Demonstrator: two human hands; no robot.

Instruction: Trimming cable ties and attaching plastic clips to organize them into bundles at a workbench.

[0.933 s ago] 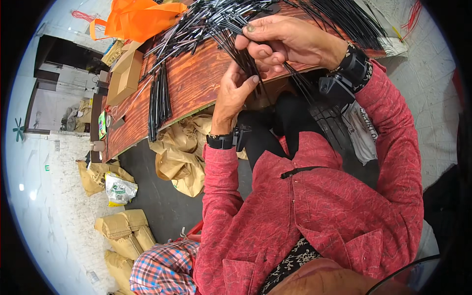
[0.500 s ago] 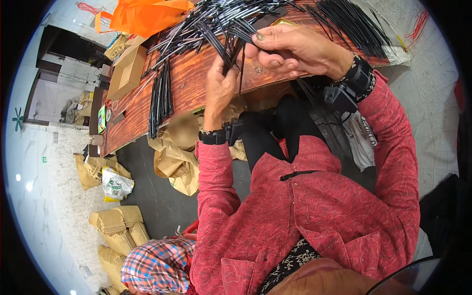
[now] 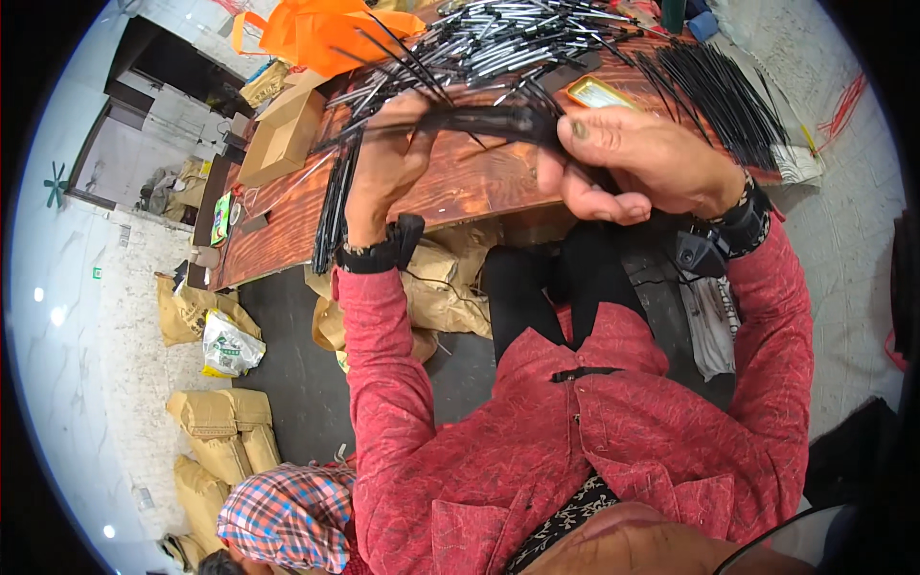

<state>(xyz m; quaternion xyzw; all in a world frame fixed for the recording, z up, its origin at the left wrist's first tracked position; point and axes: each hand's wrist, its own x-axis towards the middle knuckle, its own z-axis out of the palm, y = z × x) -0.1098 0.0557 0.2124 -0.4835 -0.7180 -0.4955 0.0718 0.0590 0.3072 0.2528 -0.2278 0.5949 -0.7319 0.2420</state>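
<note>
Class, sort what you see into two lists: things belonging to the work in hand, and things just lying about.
In the work:
left hand
right hand
bundle of black cables
loose cable pile

Lying about:
cardboard box
orange bag
brown sacks
wooden table

A bundle of thin black cables [image 3: 484, 120] stretched level above the wooden table [image 3: 460, 187].

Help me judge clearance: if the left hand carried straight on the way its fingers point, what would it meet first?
Probably the loose heap of black rods on the wooden table, beyond the bundle that the left hand and right hand grip. Depth is unclear, so it might pass above them.
</note>
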